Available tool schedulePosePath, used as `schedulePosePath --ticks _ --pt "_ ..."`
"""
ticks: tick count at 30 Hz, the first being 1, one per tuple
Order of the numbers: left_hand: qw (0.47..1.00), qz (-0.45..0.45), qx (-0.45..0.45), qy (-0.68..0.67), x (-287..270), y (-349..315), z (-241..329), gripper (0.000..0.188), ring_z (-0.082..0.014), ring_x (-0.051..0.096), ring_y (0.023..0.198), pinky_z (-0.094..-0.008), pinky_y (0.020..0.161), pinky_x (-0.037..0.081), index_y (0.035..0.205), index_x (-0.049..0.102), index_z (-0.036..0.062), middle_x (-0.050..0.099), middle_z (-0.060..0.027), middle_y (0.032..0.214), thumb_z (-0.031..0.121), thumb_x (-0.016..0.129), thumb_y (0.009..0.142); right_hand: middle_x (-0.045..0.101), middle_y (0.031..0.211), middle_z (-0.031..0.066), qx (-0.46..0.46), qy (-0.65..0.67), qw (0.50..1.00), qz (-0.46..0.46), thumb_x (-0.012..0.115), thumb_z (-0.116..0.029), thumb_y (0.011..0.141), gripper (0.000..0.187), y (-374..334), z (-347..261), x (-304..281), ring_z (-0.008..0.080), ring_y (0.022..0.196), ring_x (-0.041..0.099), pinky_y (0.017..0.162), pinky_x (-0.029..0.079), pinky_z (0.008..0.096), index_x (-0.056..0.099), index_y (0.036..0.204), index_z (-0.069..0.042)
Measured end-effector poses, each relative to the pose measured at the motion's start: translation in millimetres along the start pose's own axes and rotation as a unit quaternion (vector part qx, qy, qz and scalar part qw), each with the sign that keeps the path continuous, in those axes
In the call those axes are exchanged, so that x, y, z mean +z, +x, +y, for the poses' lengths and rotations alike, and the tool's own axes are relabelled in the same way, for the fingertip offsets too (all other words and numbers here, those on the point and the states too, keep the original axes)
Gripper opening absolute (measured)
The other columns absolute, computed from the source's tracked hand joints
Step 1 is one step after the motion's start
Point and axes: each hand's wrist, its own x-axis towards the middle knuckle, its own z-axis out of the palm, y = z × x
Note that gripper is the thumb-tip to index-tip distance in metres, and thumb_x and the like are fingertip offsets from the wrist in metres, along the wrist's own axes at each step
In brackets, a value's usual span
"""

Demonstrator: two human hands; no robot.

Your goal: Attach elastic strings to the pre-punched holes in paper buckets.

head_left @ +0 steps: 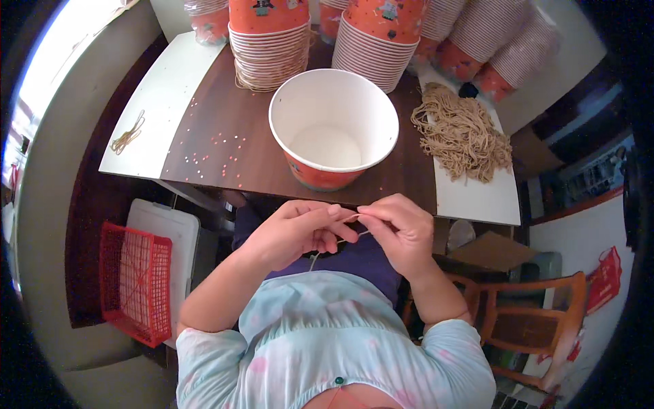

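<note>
In front of the table's near edge, my left hand [305, 230] and my right hand [402, 230] are close together, working a thin light cord [351, 217]. The right thumb and forefinger pinch it. On the left side it runs to the thumb and forefinger, and a loose part dangles below toward my lap. Just beyond my hands stands an upright paper bucket [334, 112], white inside and orange outside, with small dark spots near its rim. Neither hand touches the bucket. Part of the cord is hidden behind my fingers.
Tall stacks of orange paper buckets [272, 51] line the back of the brown table [225, 123]. To the right lies a heap of tan cords [463, 133]; a small cord bundle [128, 133] is at the left. A red basket [136, 283] and wooden chair [524, 320] flank me.
</note>
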Motion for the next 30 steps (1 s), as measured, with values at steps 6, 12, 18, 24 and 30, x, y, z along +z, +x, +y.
schedulePosePath --ticks 6,12,18,24,30 --pt "1.000 -0.005 -0.014 -0.002 -4 1 -9 0.027 -0.0085 0.058 0.067 -0.0215 0.064 0.048 0.100 0.065 -0.0003 0.069 -0.0093 0.087 0.025 0.056 0.094 0.064 0.078 0.0063 0.079 0.048 0.996 0.002 0.071 0.002 0.076 0.010 -1 -2 -5 0.0115 0.066 0.057 0.058 0.045 0.0223 0.069 0.085 -0.001" --pt "0.995 0.006 0.057 0.087 -5 1 -11 0.020 -0.0076 0.056 0.067 -0.0214 0.063 0.046 0.096 0.065 0.0000 0.066 -0.0054 0.080 0.016 0.055 0.093 0.064 0.081 0.0071 0.094 0.047 0.994 -0.024 0.073 -0.004 0.075 0.014 -5 4 -11 0.0137 0.065 0.059 0.057 0.047 0.0254 0.068 0.088 -0.004" --pt "0.941 0.072 0.169 0.283 12 -11 -11 0.014 -0.0084 0.055 0.064 -0.0237 0.057 0.045 0.089 0.065 -0.0050 0.062 -0.0045 0.076 0.005 0.055 0.087 0.051 0.121 0.0105 0.218 0.454 0.849 -0.159 0.069 -0.009 0.081 0.073 -10 9 -3 0.0192 0.116 0.048 0.102 0.036 0.0346 0.027 0.140 -0.002" --pt "0.899 0.071 0.207 0.378 19 -24 -1 0.010 -0.0131 0.055 0.057 -0.0272 0.052 0.044 0.086 0.064 -0.0025 0.060 -0.0105 0.069 0.005 0.059 0.083 0.056 0.110 0.0063 0.368 0.446 0.783 -0.230 0.062 -0.005 0.087 0.049 -5 -12 -1 0.0124 0.095 0.057 0.082 0.048 0.0248 0.040 0.131 -0.003" --pt "0.881 0.099 0.221 0.406 20 -31 15 0.009 -0.0166 0.057 0.056 -0.0292 0.051 0.045 0.085 0.064 -0.0023 0.059 -0.0113 0.068 0.005 0.059 0.083 0.061 0.084 0.0050 0.120 0.164 0.970 -0.134 0.067 -0.001 0.080 0.015 7 -19 1 0.0113 0.074 0.059 0.059 0.048 0.0252 0.062 0.095 -0.001"
